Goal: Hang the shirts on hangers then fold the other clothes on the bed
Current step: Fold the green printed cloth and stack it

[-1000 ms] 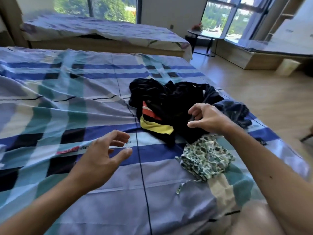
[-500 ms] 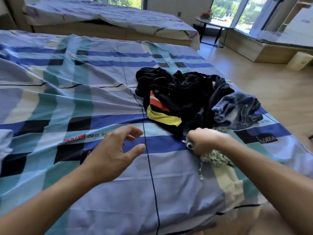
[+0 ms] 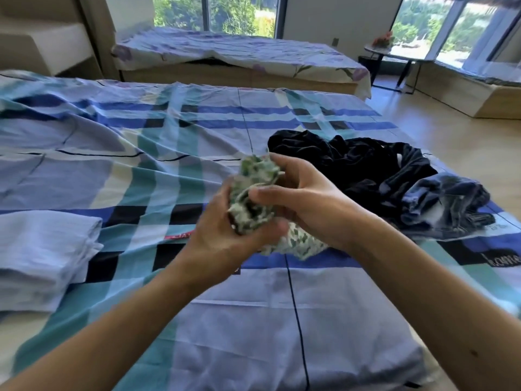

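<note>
Green-print garment is bunched above the bed, gripped by fingers of both left hand and right hand. Recommend finding its edges, shaking flat, then folding.

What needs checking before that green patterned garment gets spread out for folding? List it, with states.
1. Grip of left hand and right hand on the green garment: ok.
2. Garment clear of the black clothes and jeans: ok.
3. Bare bed sheet in front for laying it down: ok.
4. Garment opened out: not ok, bunched.
5. Which edges the hands hold: cannot tell.
</note>
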### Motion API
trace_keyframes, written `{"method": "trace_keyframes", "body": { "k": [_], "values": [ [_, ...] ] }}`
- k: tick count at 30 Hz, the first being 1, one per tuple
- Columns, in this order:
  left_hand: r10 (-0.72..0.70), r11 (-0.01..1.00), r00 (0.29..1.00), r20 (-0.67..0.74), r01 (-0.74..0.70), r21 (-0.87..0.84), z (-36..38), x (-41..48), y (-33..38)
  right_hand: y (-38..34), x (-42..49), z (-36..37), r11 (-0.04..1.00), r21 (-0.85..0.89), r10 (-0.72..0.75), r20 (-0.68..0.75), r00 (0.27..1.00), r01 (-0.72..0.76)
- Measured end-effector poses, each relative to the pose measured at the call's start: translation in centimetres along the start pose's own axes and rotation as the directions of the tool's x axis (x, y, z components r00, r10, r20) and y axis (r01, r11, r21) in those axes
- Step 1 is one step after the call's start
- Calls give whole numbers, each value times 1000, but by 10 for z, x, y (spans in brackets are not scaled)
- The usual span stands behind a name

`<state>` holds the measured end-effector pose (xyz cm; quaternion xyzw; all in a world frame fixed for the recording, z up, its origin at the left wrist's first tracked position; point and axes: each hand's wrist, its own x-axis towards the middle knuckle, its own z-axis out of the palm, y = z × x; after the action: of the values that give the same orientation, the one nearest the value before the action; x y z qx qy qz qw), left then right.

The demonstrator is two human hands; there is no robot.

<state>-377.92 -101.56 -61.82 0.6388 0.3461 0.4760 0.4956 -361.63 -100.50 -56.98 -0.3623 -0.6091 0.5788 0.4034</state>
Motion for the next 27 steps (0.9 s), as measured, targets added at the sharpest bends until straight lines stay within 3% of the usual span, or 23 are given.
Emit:
{"method": "trace_keyframes", "body": {
  "k": [2, 3, 5, 7, 9, 11, 13, 14, 15, 17, 20, 24, 27],
  "values": [
    [45, 998, 991, -128, -39, 49, -8, 2, 7, -1, 1, 4, 999, 30, -36, 106, 994, 33],
    [63, 995, 983, -171, -49, 81, -12, 3, 10, -1, 1, 4, 997, -8, -81, 86, 993, 82],
    [77, 994, 965, -252, -53, 98, -20, 4, 15, 2, 3, -1, 957, -216, -214, -63, 975, 196],
    [33, 999, 938, -346, -19, 44, -27, 4, 21, 10, 3, -13, 856, -477, -294, -136, 946, 197],
    [-29, 992, 913, -406, -23, -123, -36, 6, 30, 21, 1, -24, 765, -637, -153, -35, 988, 96],
    [-107, 943, 892, -440, -49, -331, -52, 9, 44, 40, 1, -32, 580, -814, 80, 18, 997, -31],
    [-145, 900, 869, -473, -82, -428, -88, 15, 52, 56, 0, -37, 356, -926, 239, -43, 970, -129],
    [-150, 896, 863, -482, -87, -435, -105, 17, 54, 61, -1, -41, 327, -930, 265, -81, 961, -169],
    [-149, 905, 854, -499, -85, -417, -118, 17, 55, 66, 0, -44, 350, -912, 271, -119, 955, -213],
    [-162, 925, 864, -476, -35, -378, -130, 14, 54, 69, 3, -49, 496, -823, 224, -187, 957, -277],
    [-217, 915, 886, -411, 38, -402, -120, 7, 48, 68, 12, -43, 725, -647, 107, -232, 967, -235],
    [-279, 903, 927, -249, 165, -396, -85, 2, 46, 51, 18, -19, 800, -596, -103, -251, 963, -70],
    [-290, 915, 942, -168, 222, -336, -72, -2, 39, 31, 17, 5, 886, -453, -153, -88, 984, 97]
  ]
}}
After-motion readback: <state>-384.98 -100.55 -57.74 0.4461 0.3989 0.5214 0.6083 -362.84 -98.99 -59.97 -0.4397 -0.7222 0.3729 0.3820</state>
